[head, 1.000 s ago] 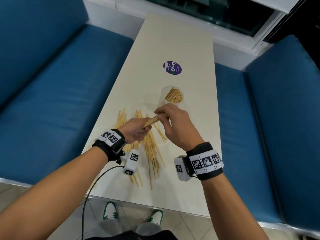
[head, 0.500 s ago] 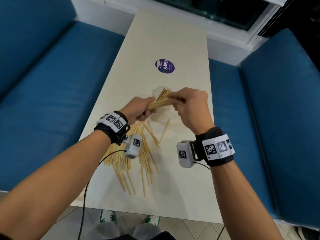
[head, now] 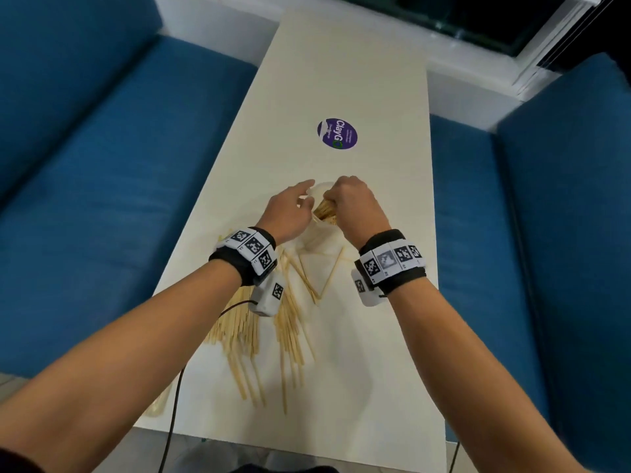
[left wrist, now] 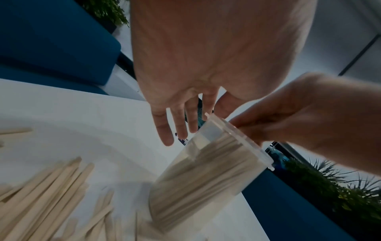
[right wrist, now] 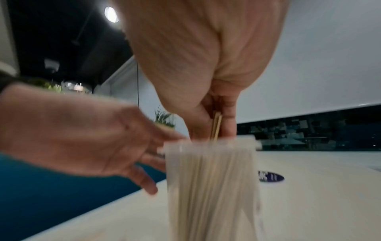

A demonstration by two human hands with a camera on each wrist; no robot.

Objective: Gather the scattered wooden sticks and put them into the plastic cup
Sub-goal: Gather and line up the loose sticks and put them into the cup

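Head view: R hand point(head: 355, 213) pinches sticks point(head: 326, 210) over the plastic cup point(head: 316, 233); L hand point(head: 290, 213) spread open just beside it. Loose sticks point(head: 286, 322) lie under the L wrist.
L wrist view: fingers point(left wrist: 164, 130) straight by the cup's rim.
R wrist view: thumb and fingers point(right wrist: 226, 124) grip stick tops at the cup mouth.

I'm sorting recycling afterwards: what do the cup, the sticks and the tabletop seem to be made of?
Cup: clear, thin plastic by the look; the sticks inside show through its wall.
Sticks: pale, unfinished wood, flat and matte.
Table: smooth cream surface with a faint sheen, probably laminate; its core cannot be seen.
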